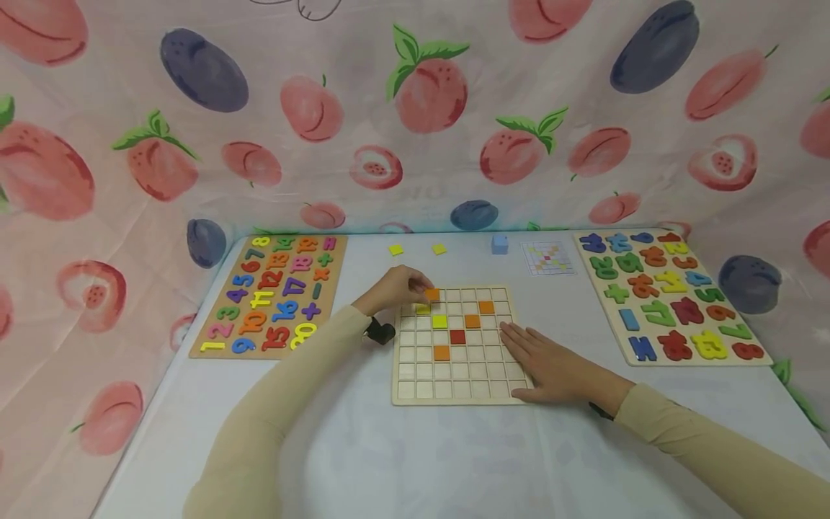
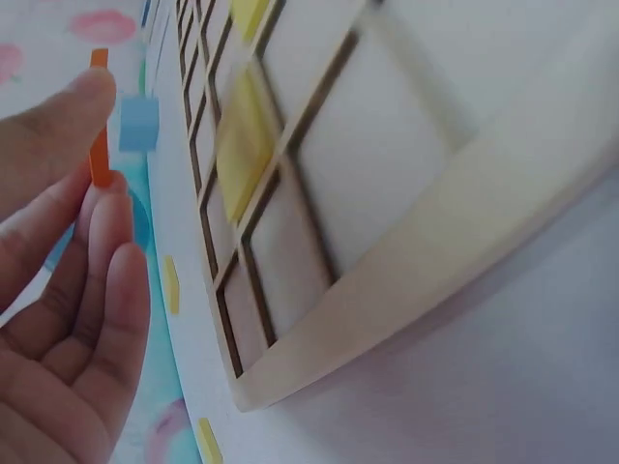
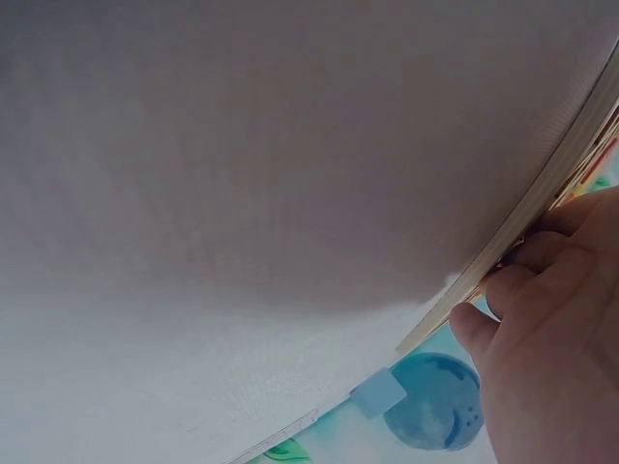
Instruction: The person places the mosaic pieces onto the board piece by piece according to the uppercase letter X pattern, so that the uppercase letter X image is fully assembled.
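A wooden grid board (image 1: 454, 396) lies in the middle of the white table, with yellow, orange and red square tiles in some cells. My left hand (image 1: 397, 287) pinches an orange tile (image 1: 432, 294) over the board's top-left cells; the left wrist view shows that orange tile (image 2: 99, 145) edge-on between thumb and fingertips, beside the grid board (image 2: 406, 290) with a yellow tile (image 2: 242, 145) in a cell. My right hand (image 1: 551, 367) lies flat with straight fingers on the board's right edge; the right wrist view shows its fingers (image 3: 513, 300) against the board's edge (image 3: 542, 213).
Two loose yellow tiles (image 1: 395, 249) (image 1: 439, 249), a blue cube (image 1: 499, 244) and a pattern card (image 1: 548, 258) lie behind the board. A number puzzle board (image 1: 272, 295) sits at the left, another number puzzle board (image 1: 668, 295) at the right. Fruit-print cloth surrounds the table.
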The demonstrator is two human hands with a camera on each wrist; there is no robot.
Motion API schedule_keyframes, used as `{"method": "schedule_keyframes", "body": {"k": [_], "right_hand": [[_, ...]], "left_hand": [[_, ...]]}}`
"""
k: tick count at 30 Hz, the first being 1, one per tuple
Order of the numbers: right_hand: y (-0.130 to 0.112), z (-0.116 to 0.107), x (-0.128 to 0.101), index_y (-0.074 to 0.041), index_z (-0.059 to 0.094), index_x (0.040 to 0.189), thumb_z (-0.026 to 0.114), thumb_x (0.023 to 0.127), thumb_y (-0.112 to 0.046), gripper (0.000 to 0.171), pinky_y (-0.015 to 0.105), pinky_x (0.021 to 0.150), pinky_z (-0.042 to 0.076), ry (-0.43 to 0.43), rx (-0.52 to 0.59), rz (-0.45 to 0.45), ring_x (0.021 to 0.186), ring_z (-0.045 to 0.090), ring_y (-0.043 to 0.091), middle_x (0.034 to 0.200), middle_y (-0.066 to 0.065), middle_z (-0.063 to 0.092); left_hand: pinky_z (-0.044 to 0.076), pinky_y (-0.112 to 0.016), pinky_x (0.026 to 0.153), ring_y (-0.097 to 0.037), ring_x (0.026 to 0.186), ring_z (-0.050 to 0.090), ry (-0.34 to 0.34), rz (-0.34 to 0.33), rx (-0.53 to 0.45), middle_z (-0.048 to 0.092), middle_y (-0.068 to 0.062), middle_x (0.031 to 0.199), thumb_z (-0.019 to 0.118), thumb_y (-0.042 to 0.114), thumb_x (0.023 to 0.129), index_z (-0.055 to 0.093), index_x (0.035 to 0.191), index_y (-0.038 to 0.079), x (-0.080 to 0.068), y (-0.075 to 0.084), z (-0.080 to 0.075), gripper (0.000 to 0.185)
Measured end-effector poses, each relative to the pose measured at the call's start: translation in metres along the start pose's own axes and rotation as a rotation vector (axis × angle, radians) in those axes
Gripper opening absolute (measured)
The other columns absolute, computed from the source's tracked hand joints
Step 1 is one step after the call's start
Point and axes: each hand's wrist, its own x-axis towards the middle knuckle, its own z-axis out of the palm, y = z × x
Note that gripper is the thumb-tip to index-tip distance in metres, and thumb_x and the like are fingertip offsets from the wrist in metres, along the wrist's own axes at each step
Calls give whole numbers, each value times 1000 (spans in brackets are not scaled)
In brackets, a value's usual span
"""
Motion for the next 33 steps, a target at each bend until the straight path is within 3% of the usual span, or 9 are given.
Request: {"method": "schedule_keyframes", "body": {"k": [13, 20, 33], "right_hand": [[2, 2, 0, 0, 17, 149, 46, 85, -68, 98, 47, 116, 21, -7, 0, 15, 146, 16, 29, 158, 14, 13], [1, 0, 0, 0, 17, 149, 46, 86, -67, 97, 47, 116, 21, -7, -12, 10, 146, 16, 29, 158, 15, 13], [3, 2, 1, 0, 16, 149, 42, 86, -69, 98, 47, 116, 22, -12, -21, 1, 146, 15, 30, 158, 15, 13]], "left_hand": [[50, -19, 71, -8, 76, 57, -18, 34, 47, 69, -3, 90, 78, 17, 77, 71, 99, 7, -50, 6, 22, 25], [48, -17, 68, -8, 74, 54, -46, -4, 22, 66, 0, 85, 79, 16, 75, 71, 97, 7, -73, 8, 33, 25], [46, -18, 69, -10, 77, 53, -110, -43, 3, 64, 2, 85, 79, 13, 74, 71, 94, 9, -97, 11, 46, 22]]}}
